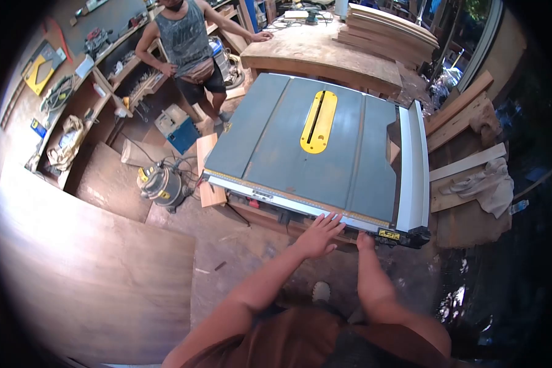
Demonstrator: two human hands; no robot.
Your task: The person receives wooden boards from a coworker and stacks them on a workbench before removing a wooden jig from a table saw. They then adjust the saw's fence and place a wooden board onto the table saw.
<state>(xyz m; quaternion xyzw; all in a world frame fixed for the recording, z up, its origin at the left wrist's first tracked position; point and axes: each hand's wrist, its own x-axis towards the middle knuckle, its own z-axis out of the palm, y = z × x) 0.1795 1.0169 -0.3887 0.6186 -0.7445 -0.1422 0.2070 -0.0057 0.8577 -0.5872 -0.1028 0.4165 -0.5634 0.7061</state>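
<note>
A table saw (276, 153) with a grey top stands in front of me. A long yellow insert plate (329, 116) with a dark slot lies in its top. My left hand (321, 237) rests with its fingers stretched out on the front rail (300, 207). Further right, my right hand (365, 241) is closed just below that rail, beside a yellow label (389, 235). What its fingers hold is hidden. A pale metal fence (414, 165) runs along the saw's right side.
Another person (187, 49) stands behind the saw at the left, one hand on a wooden workbench (294, 52) bearing stacked boards (386, 37). A shop vacuum (164, 186) sits left on the floor. Planks (460, 126) and a cloth (487, 187) lie to the right.
</note>
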